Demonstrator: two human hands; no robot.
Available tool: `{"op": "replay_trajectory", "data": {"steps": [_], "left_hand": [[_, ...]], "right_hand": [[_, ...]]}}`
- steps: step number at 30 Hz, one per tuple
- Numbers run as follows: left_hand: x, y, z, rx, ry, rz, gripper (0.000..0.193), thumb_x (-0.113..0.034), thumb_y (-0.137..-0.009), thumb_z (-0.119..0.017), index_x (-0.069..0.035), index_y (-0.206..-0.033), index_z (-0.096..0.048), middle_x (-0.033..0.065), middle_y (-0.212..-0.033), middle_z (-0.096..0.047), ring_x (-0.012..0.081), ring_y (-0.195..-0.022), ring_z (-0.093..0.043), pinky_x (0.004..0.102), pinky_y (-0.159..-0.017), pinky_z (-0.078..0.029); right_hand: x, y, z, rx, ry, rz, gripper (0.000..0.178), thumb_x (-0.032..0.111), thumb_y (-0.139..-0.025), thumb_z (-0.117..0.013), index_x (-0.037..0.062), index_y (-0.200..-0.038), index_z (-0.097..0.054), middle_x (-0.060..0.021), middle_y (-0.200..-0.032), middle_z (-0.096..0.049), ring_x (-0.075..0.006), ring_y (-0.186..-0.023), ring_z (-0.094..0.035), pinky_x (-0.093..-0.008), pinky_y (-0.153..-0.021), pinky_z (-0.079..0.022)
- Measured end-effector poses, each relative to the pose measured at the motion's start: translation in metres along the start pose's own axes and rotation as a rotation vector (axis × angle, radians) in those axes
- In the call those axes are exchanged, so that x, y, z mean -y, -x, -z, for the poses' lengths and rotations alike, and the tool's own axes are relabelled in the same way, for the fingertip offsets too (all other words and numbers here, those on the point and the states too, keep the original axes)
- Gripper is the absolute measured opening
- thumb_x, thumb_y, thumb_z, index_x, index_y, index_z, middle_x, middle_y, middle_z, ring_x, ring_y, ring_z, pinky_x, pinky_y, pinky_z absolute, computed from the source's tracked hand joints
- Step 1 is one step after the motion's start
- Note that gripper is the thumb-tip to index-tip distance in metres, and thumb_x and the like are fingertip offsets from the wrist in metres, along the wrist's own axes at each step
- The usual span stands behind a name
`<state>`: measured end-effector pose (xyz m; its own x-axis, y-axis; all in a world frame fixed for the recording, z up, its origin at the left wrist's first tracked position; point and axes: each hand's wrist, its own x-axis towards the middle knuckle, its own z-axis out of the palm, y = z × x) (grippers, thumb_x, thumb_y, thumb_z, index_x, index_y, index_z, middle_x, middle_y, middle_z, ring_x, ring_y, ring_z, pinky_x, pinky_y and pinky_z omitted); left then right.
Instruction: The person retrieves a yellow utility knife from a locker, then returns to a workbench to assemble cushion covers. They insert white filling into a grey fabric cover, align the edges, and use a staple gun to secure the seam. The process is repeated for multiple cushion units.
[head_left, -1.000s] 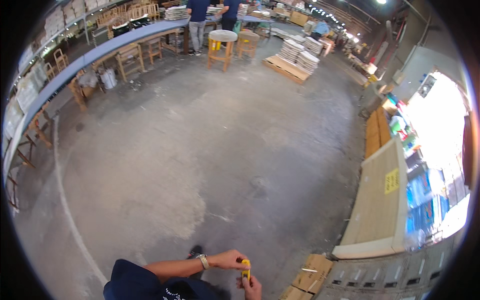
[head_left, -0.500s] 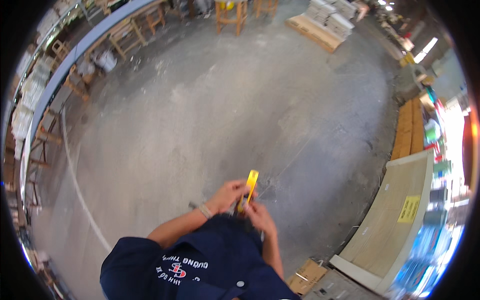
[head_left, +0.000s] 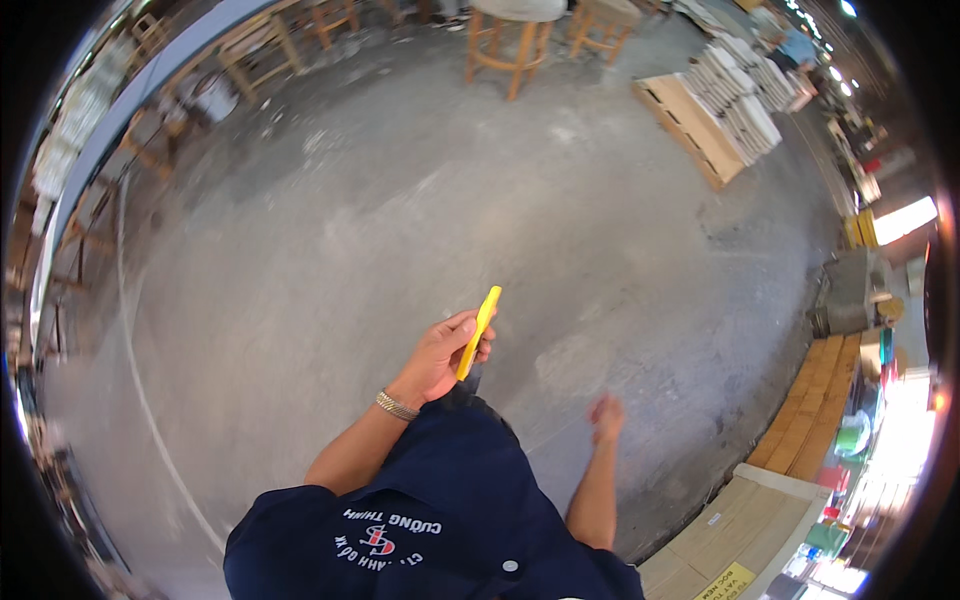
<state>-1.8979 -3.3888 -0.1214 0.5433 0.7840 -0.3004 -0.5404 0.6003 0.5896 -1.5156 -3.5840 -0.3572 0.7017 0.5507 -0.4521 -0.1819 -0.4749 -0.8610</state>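
Shirt (head_left: 445,495) is lettered; yellow tool (head_left: 487,314) is gripped by left hand (head_left: 440,357), now released by right hand (head_left: 607,416), its fingers too blurred to tell.

counted items: two bare human grips, comprising one left grip (head_left: 440,358) and one right grip (head_left: 607,416); one slim bright-yellow handheld tool (head_left: 479,335); one metal-link wristband (head_left: 397,405); one navy cloth shirt (head_left: 450,500) with one round white button (head_left: 510,566) visible; two round-seated wooden stools (head_left: 520,9); one long blue-topped table (head_left: 150,78); one yellow rectangular label (head_left: 729,581). pale stacked bundles (head_left: 735,90): overlapping, exact number not determinable.
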Motion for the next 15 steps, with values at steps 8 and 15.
{"op": "replay_trajectory", "data": {"steps": [8, 15], "left_hand": [[-0.097, -0.268, -0.101, 0.257, -0.399, 0.280, 0.036, -0.024, -0.106, -0.057, 0.001, -0.131, -0.055, 0.0080, -0.096, -0.068, 0.0148, -0.068, -0.064, 0.0293, -0.060, -0.053], [-0.109, -0.521, -0.149, 0.091, -0.467, 0.197, 0.044, -0.040, -0.110, -0.041, -0.002, -0.116, -0.062, 0.0104, -0.088, -0.070, 0.0121, -0.062, -0.056, 0.0268, -0.056, -0.046]], "right_hand": [[-0.096, 0.044, -0.062, 0.308, 0.311, -0.789, 0.029, 0.026, -0.101, -0.050, 0.0035, -0.094, -0.066, -0.0093, -0.079, -0.068, -0.0227, -0.069, -0.067, -0.0381, -0.060, -0.053], [0.047, -0.229, -0.127, 0.381, 0.411, -0.718, 0.027, 0.022, -0.101, -0.051, 0.0020, -0.099, -0.068, -0.0095, -0.084, -0.071, -0.0215, -0.071, -0.068, -0.0371, -0.063, -0.054]]}}
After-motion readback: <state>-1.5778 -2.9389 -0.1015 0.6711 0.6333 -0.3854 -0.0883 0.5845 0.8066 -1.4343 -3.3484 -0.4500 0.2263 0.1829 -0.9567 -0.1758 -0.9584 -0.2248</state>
